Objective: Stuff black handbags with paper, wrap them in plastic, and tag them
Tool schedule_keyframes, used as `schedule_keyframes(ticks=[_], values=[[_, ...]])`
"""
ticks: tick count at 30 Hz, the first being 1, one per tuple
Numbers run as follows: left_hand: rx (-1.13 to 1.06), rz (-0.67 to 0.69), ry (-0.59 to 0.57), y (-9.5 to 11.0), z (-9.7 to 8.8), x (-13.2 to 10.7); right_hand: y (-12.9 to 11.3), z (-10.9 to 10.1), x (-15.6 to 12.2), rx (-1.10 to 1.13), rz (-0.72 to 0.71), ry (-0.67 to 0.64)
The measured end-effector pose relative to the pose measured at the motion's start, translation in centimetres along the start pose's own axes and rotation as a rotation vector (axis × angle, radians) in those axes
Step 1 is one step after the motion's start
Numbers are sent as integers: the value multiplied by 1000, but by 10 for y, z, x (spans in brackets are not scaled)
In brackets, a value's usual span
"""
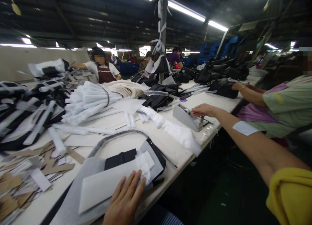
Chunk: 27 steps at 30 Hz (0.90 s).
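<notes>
My left hand (126, 195) lies flat with its fingers stretched on a white foam sheet (104, 182). Beneath the sheet is a black handbag (156, 153), partly covered by white tissue paper (90, 168); its wrapped handle (117, 134) arches toward the back. A black strap piece (120, 158) shows beside the sheet. Out to the right, my right hand (204, 110) is at the grey tape dispenser (184, 116), its fingers pinched together at the tape end. The clear tape itself is hardly visible. A white patch (245, 128) sits on my right forearm.
White foam tubes (84, 101) lie bundled behind the bag. Bubble wrap (175, 130) stretches toward the table's front edge. Cardboard scraps (58, 168) and wrapped black bags (26, 117) fill the left. A co-worker (285, 104) handles a black bag at right; another person (102, 67) stands across.
</notes>
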State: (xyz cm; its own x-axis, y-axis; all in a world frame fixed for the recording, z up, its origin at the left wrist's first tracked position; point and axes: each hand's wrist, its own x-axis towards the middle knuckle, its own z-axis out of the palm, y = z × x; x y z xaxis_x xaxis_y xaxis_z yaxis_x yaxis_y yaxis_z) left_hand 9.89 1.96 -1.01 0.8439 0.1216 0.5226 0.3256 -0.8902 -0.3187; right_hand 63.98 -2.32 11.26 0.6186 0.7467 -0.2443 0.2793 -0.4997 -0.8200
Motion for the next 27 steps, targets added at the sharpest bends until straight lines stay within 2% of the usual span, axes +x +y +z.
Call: schedule_keyframes(ticks=[4,8,14,22,27], values=[[-13,-10,-5,1,1,-1,-4,-11,-19,168,-51,111],[-31,-19,4,2,2,-2,-1,-24,-48,229,-59,210],[-45,-22,6,2,-2,0,32,-22,-80,222,34,223],[-57,-37,0,2,-2,-2,85,-1,-75,296,-25,277],[-83,-48,11,4,-2,1,103,17,-64,296,-89,321]])
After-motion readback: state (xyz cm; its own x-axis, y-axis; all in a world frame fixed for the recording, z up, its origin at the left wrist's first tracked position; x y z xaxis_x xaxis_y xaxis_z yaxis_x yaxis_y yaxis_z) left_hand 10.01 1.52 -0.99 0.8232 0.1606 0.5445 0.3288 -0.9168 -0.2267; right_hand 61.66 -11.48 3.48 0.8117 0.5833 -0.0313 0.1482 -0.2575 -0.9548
